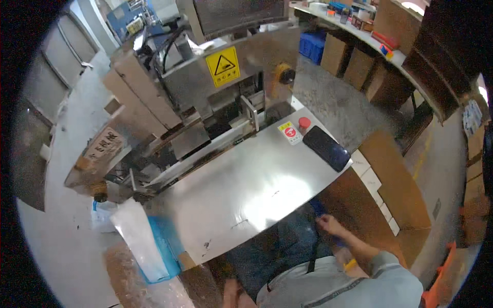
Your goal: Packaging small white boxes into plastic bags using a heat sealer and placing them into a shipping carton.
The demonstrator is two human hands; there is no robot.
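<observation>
My right hand [330, 224] is curled at the right front edge of the metal worktop [226, 190], fingers drawn together beside a dark blue strip [317, 207]. Whether the strip is in those fingers is unclear. Low in the picture, my left hand [232, 291] hangs near my lap, next to the dark trousers [277, 241]; its fingers are blurred and partly hidden. On the worktop's right end lies a black phone [327, 148], close to a red push button [304, 122]. Behind the worktop stands a metal machine [251, 56] with a yellow warning sign [223, 66].
A white and blue plastic package [149, 241] overhangs the worktop's left end, above clear plastic wrapping [164, 292]. At the right, an open cardboard box [400, 190] holds white small boxes [370, 177]. Several cartons [359, 69] and a blue crate [311, 46] sit under a cluttered far bench [354, 28].
</observation>
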